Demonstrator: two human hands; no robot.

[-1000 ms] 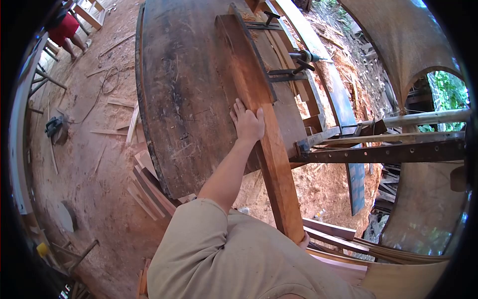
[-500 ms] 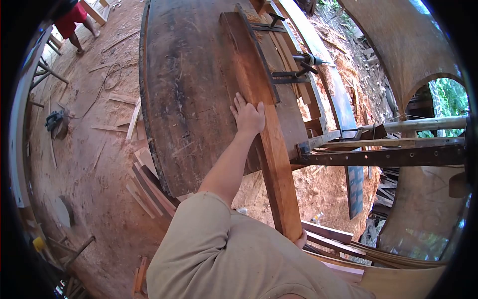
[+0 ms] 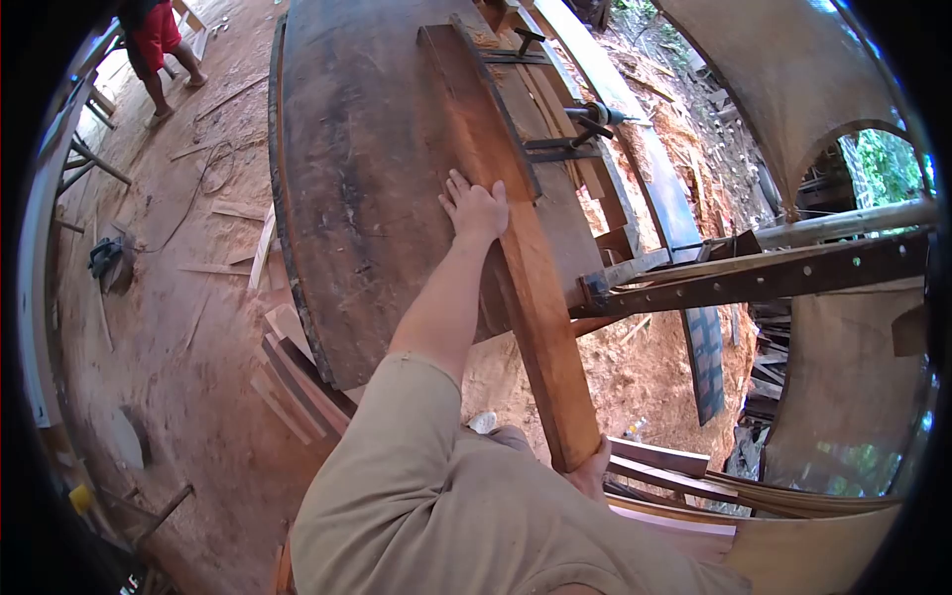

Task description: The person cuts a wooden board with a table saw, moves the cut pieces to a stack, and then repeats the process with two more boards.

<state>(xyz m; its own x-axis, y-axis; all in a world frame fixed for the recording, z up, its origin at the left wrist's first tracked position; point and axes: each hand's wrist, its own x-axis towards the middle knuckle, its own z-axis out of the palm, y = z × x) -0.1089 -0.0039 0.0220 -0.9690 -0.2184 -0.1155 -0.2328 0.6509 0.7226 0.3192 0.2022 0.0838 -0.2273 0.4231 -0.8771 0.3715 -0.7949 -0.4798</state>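
Plank [image 3: 540, 307] juts past table [image 3: 347, 268] edge into open space, left fingers [image 3: 462, 187] spread wide, right fingers [image 3: 602, 450] holding its end.

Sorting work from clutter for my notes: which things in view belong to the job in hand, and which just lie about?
In the job:
wooden beam, touched by left hand and right hand
table beneath it
likely the dark board alongside

Apparently lying about:
corded tool
wood pieces on the ground

One wooden beam [image 3: 540, 317], two hands [image 3: 476, 211], two clamps [image 3: 592, 130], one worktop [image 3: 362, 149] and one other person [image 3: 156, 40] are being counted.
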